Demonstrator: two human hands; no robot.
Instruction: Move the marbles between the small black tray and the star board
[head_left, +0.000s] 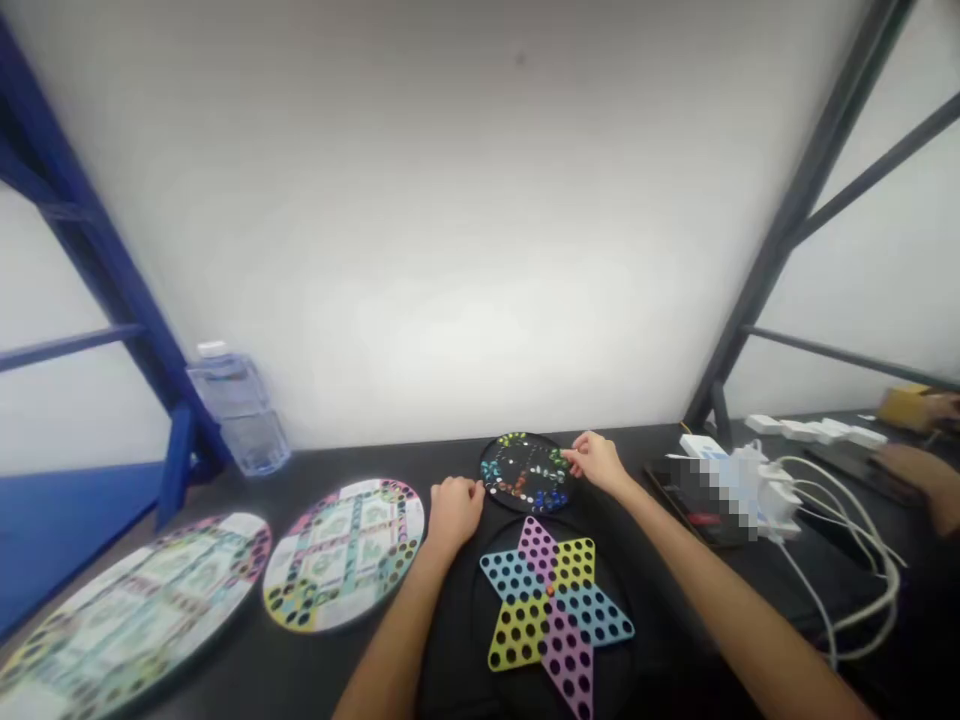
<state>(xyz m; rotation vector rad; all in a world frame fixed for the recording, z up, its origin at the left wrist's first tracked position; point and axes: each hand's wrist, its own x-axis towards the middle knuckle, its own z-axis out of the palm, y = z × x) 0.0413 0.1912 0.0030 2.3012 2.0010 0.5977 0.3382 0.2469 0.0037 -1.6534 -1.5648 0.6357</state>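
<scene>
One round board [150, 610] with coloured dots lies at the lower left of the frame. Above it, at middle left, a clear bottle [244, 425] leans to one side. A second round board [345, 555] follows. Then comes the left hand [456, 505], its fingers curled at the left edge of a round black tray [536, 446]; I cannot tell whether they hold something. This tray, below the centre, contains small coloured pieces [551, 499]. Nearer, at lower centre, lies a star-shaped board [556, 620]. The right hand [596, 460] has thumb and forefinger narrow, by the green pieces at the tray's right edge; whether they grip one, I cannot tell. White cables [894, 585] lie at lower right.
</scene>
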